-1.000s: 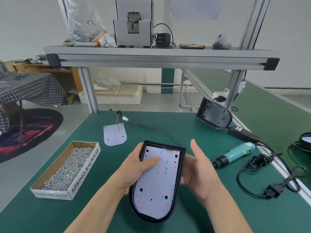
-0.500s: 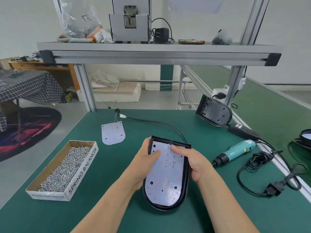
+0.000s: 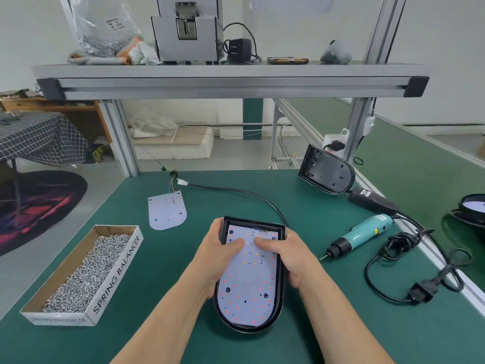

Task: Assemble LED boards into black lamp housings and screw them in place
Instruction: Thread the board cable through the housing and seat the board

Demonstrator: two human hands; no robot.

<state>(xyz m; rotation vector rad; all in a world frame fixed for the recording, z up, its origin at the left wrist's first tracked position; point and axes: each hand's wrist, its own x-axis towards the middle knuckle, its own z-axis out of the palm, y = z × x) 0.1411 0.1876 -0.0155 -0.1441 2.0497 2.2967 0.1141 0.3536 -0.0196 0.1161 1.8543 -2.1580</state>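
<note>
A black lamp housing (image 3: 280, 298) lies on the green table in front of me with a white LED board (image 3: 249, 282) inside it. My left hand (image 3: 219, 256) grips the housing's left edge, its thumb pressing on the board. My right hand (image 3: 286, 256) grips the right edge, thumb also on the board. A black cable (image 3: 236, 191) runs from the housing's top toward the back. A second LED board (image 3: 167, 212) lies loose at the back left. Another empty black housing (image 3: 328, 174) leans at the back right.
A cardboard box of screws (image 3: 86, 274) sits at the left. A teal electric screwdriver (image 3: 359, 236) lies at the right with its coiled cord (image 3: 420, 264) and power adapter (image 3: 372, 202). An aluminium shelf (image 3: 231, 80) spans overhead. A further lamp (image 3: 472, 208) sits at the far right edge.
The housing was brought down flat onto the table and straightened. My right hand moved from beside it onto its right edge, and both thumbs now press the upper board.
</note>
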